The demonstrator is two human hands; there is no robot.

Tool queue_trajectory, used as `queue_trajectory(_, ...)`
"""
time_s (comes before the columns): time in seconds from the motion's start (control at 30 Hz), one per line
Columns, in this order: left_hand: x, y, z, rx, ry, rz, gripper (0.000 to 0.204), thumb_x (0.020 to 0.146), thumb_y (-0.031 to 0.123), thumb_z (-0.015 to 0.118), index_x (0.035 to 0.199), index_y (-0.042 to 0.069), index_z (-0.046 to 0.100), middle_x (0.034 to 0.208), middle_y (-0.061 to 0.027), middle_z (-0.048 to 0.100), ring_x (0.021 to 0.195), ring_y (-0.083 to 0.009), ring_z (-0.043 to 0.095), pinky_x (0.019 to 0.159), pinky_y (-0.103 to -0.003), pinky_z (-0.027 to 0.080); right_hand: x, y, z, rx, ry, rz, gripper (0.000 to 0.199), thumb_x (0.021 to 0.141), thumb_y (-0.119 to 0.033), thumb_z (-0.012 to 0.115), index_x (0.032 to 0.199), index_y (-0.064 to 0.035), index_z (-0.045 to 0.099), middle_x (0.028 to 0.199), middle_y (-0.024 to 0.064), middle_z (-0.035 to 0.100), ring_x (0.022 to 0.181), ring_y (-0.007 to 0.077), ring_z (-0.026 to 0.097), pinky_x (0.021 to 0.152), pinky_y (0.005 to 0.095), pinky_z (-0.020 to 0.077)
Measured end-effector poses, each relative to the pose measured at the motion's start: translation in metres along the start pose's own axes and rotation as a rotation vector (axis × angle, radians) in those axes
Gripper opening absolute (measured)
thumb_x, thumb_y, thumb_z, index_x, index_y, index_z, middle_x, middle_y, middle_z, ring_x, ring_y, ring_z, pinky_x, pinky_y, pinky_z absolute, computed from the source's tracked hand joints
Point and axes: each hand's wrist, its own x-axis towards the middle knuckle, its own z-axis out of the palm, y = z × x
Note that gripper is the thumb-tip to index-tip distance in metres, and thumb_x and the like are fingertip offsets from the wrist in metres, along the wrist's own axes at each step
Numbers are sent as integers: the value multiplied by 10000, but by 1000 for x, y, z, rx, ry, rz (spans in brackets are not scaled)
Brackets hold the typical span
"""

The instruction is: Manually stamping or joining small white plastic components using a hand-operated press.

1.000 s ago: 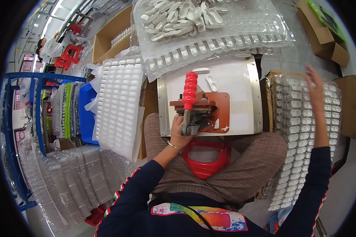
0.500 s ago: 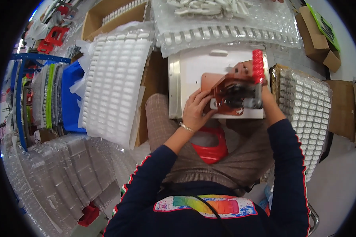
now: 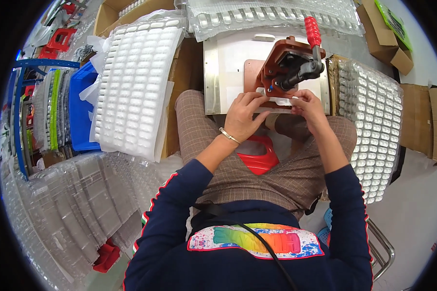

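Observation:
A brown-red hand press [image 3: 277, 60] with a black toggle clamp stands in front of me on a white board [image 3: 228, 87]. Its red ribbed handle [image 3: 313, 32] points up. At the foot of the press lies a small white plastic piece [image 3: 282, 101], partly hidden by the press and fingers. My right hand [image 3: 313, 111] pinches the right end of this piece between thumb and fingers. My left hand [image 3: 245, 116] rests at the press's front left, its fingertips by the piece's other end and the thumb held apart.
Trays of white parts [image 3: 133, 82] stand at the left, with more trays [image 3: 374, 121] at the right. Another tray [image 3: 272, 17] lies beyond the board. A loose white piece [image 3: 264, 37] sits at the board's far edge. A red stool [image 3: 260, 155] shows between my legs.
My right hand has left the red handle and come down to the white piece. The handle now stands higher. My left hand stays near the press's front left.

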Motion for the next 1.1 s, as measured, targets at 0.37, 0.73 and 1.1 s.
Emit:
queue_trajectory(0.37, 13, -23, 26, 93, 132, -78, 348, 657, 165, 862, 936, 70, 676, 904, -61, 595, 857, -266, 551, 770, -384, 451, 18, 19, 37, -196, 65, -235, 157, 812, 6, 704, 942, -17, 618, 756, 1, 547, 636, 105, 529, 584, 243, 448)
queue_trajectory(0.73, 26, -30, 14, 95, 42, -70, 333, 705, 241, 821, 1001, 137, 709, 864, -25, 564, 846, -236, 532, 784, -369, 404, 20, -46, -25, -232, 96, -367, 311, 939, -255, 657, 1163, -41, 669, 947, 13, 671, 784, 70, 616, 610, 232, 449)
queue_trajectory(1.1, 14, -46, 21, 58, 74, -76, 452, 666, 294, 851, 1054, 135, 681, 936, -40, 611, 878, -262, 549, 809, -384, 433, -76, -208, 62, -145, -270, -894, 319, 1019, -204, 517, 1164, 51, 641, 768, 13, 567, 701, 100, 552, 682, 255, 459)
